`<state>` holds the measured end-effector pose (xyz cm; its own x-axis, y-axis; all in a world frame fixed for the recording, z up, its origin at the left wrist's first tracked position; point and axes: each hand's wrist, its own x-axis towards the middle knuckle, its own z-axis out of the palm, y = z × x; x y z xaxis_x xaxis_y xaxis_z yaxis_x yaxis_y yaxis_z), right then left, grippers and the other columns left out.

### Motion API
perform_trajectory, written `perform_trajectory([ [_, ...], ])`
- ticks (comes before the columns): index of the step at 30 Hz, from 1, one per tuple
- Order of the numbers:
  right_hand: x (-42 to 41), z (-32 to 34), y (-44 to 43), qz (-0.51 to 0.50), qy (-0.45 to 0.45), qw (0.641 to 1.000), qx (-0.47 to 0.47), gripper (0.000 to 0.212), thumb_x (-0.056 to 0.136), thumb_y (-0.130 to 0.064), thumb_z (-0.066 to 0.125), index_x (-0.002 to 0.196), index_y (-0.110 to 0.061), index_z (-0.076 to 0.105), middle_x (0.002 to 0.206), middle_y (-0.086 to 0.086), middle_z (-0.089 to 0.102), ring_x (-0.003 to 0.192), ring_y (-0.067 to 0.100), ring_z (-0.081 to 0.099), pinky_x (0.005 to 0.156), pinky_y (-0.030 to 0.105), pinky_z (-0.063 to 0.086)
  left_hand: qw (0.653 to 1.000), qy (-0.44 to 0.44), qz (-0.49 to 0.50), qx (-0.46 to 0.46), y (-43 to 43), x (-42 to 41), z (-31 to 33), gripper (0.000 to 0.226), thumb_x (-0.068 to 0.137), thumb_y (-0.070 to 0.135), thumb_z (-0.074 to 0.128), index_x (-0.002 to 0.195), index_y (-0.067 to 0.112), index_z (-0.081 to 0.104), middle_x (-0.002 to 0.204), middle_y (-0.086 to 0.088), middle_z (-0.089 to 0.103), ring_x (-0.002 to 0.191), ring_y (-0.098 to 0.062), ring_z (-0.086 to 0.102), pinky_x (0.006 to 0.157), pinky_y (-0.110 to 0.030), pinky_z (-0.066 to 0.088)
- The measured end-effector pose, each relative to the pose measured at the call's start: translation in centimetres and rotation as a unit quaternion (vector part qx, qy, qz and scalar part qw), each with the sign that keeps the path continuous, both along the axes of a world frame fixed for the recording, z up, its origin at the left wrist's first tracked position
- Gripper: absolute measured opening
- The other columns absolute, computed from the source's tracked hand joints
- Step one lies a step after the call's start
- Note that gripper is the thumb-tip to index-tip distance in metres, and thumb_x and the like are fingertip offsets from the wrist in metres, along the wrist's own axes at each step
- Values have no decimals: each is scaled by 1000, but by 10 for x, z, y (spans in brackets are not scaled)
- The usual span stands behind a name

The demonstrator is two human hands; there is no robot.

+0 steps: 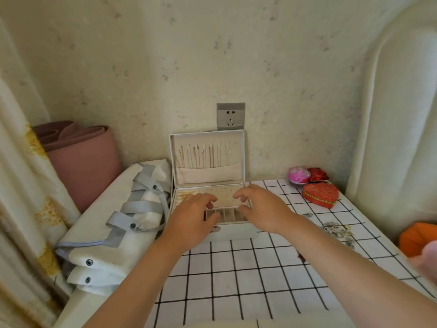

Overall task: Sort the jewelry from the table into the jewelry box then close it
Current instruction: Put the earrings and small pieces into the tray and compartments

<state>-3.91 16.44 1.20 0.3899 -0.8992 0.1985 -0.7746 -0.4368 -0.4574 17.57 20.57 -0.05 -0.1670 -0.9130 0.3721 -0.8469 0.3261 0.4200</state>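
Observation:
A white jewelry box [234, 233] stands open at the back of the checked table, its lid [208, 138] upright with several thin necklaces hanging inside. My left hand [191, 216] hovers over the box's front left, fingers loosely curled, holding nothing that I can see. Over the box's right side, my right hand [260, 207] has its fingers spread and bent above the perforated earring panel [222, 194]. A pile of small silvery jewelry pieces [338, 230] lies on the table to the right of the box.
A red heart-shaped box [320, 194], a pink round case [299, 175] and a small red box [318, 174] sit at the back right. A folded white and grey bag [123, 223] lies left of the box. An orange object [416, 237] sits at the right edge.

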Motion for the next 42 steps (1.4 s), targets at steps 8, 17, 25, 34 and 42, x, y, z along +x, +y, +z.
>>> perform_trajectory([
  [8,-121,-16,-5,-108,-28,993,36,22,96,-21,61,110,-34,70,106,-20,64,106,6,61,95,28,50,996,58,-67,22,-10,-102,-6,32,95,33,59,126,35,54,100,20,56,95,-2,50,86,-23,47],
  [17,-167,-26,-20,-149,27,986,69,13,93,-29,68,104,-28,74,104,-14,69,100,9,63,89,32,52,989,-16,-115,93,-52,-190,-28,27,96,19,51,119,25,66,114,6,65,103,-14,58,91,-33,49],
  [25,-168,-36,-33,-143,89,980,103,20,91,-37,65,78,-26,77,70,-6,69,68,12,63,57,27,45,987,-44,-90,122,-72,-218,-47,29,96,25,57,122,16,65,116,-2,65,111,-22,55,93,-40,49],
  [34,-161,-34,-35,-94,21,987,132,7,88,-26,70,86,-31,74,85,-14,68,84,9,65,77,32,56,988,42,-34,145,-74,-216,-56,13,86,32,72,92,25,64,96,7,66,87,-11,59,73,-26,49],
  [42,-168,-23,-21,-85,6,985,153,5,86,-30,72,84,-27,75,88,-13,71,86,8,66,84,38,58,988,68,-30,137,-62,-206,-47,10,90,20,65,94,25,58,81,12,58,66,1,51,57,-16,39],
])
